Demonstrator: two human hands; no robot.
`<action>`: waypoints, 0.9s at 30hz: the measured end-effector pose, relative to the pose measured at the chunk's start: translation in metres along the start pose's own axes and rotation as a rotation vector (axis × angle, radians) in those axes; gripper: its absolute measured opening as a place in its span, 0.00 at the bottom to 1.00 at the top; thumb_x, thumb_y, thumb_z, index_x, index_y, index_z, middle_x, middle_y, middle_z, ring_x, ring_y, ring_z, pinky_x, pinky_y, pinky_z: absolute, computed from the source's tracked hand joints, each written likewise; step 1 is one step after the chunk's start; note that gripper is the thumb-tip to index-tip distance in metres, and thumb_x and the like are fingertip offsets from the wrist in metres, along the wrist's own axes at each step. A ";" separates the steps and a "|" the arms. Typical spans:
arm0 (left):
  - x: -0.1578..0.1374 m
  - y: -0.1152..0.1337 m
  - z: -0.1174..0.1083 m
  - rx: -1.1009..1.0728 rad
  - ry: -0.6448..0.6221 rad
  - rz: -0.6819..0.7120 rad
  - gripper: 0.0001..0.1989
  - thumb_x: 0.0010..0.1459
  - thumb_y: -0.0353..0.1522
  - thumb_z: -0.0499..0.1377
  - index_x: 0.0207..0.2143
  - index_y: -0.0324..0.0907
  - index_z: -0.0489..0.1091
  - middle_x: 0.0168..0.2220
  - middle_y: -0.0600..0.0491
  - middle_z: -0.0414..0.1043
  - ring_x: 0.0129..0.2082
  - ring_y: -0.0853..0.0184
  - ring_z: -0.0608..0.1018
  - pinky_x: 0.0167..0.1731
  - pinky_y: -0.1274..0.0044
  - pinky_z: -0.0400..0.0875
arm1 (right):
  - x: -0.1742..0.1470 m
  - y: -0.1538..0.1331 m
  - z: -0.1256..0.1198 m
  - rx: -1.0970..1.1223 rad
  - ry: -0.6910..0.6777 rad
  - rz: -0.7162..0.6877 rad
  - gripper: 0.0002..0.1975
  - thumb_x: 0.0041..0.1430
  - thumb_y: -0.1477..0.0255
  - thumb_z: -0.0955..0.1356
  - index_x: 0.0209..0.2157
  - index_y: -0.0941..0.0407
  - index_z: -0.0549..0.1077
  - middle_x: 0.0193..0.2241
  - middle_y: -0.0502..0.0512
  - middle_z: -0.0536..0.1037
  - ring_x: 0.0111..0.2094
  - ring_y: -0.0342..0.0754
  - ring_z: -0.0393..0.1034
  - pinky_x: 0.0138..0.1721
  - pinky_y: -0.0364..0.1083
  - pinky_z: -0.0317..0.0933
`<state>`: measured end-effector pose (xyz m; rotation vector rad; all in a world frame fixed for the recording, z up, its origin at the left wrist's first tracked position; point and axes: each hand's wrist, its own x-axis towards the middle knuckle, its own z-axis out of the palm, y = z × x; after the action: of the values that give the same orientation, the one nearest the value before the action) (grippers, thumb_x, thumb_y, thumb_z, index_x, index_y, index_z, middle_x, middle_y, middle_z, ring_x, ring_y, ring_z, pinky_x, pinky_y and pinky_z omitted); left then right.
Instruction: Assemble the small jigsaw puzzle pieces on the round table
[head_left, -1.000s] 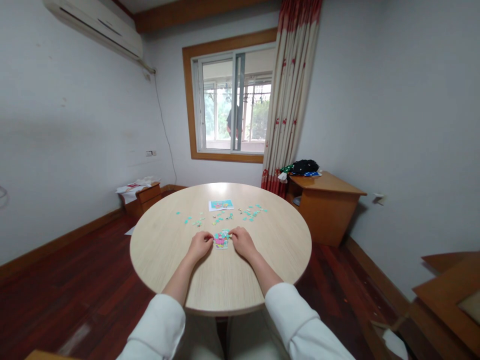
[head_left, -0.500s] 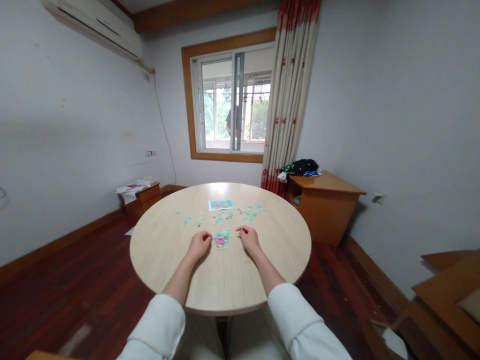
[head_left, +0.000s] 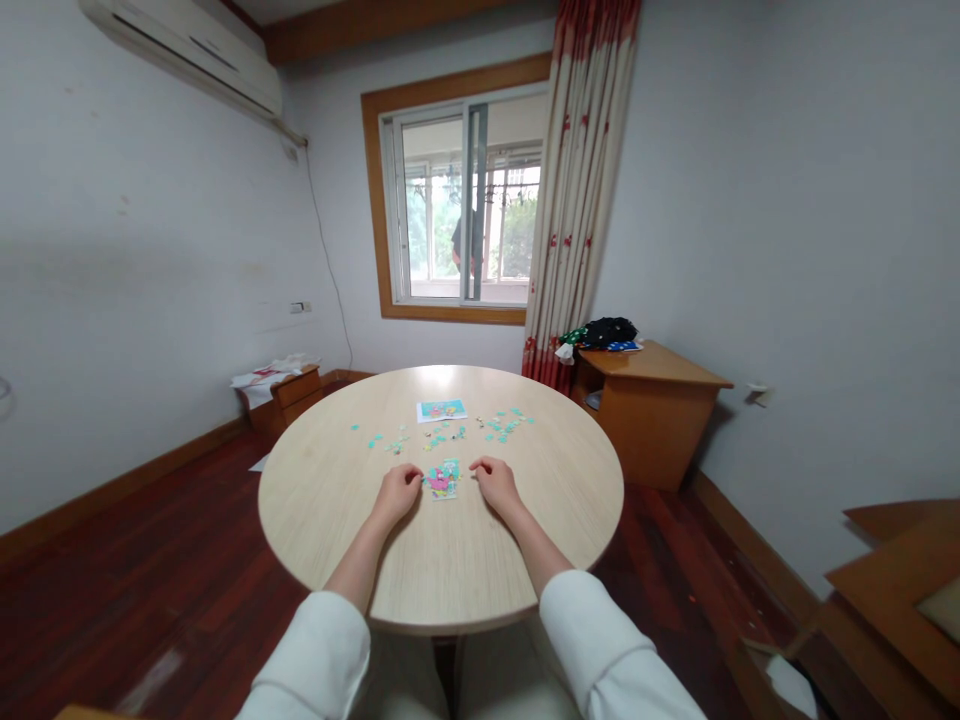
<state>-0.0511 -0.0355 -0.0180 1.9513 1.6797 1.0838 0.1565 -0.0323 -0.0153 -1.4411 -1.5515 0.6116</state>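
Note:
A partly joined jigsaw puzzle (head_left: 442,482), pink, turquoise and yellow, lies flat on the round table in front of me. My left hand (head_left: 400,491) rests at its left edge, fingers curled together with the tips by the turquoise border. What those fingertips hold, if anything, is too small to make out. On the other side, a short gap from the puzzle, my right hand (head_left: 496,484) has its fingers bent and drawn together, and anything between them is hidden. Loose turquoise jigsaw pieces (head_left: 502,430) are scattered beyond both hands. Behind them lies a colourful picture sheet (head_left: 442,411).
The pale wooden round table (head_left: 322,520) spans the space before me. To the right stands a wooden desk (head_left: 652,370) with dark clothes (head_left: 609,333) on it. At the left is a low cabinet (head_left: 296,388) with papers. A person (head_left: 466,240) shows through the window.
My right hand has shifted slightly left and down, nearer the puzzle. My left hand has stayed almost where it was, and the loose pieces look unmoved.

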 end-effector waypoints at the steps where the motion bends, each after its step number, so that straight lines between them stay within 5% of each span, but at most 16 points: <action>1: 0.000 0.000 0.000 0.000 0.000 0.003 0.10 0.52 0.29 0.51 0.28 0.39 0.73 0.31 0.51 0.76 0.33 0.66 0.75 0.37 0.76 0.67 | -0.001 0.000 0.000 -0.005 -0.003 -0.003 0.13 0.50 0.77 0.59 0.27 0.57 0.75 0.28 0.52 0.78 0.32 0.45 0.72 0.35 0.41 0.61; 20: 0.001 -0.003 0.004 0.021 0.007 0.015 0.10 0.52 0.28 0.52 0.28 0.39 0.73 0.31 0.50 0.76 0.34 0.66 0.74 0.38 0.76 0.65 | -0.015 -0.007 -0.001 -0.106 -0.093 -0.084 0.13 0.50 0.79 0.61 0.27 0.56 0.77 0.31 0.53 0.79 0.36 0.45 0.72 0.40 0.42 0.60; 27: 0.008 -0.003 0.008 0.171 0.017 0.019 0.12 0.55 0.30 0.50 0.35 0.39 0.73 0.38 0.47 0.74 0.41 0.63 0.73 0.43 0.74 0.63 | -0.016 -0.007 -0.002 -0.078 -0.102 -0.080 0.13 0.49 0.78 0.61 0.27 0.56 0.77 0.31 0.53 0.79 0.36 0.46 0.72 0.42 0.43 0.61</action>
<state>-0.0467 -0.0257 -0.0227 2.0706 1.8208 0.9947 0.1531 -0.0492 -0.0132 -1.4170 -1.7215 0.5900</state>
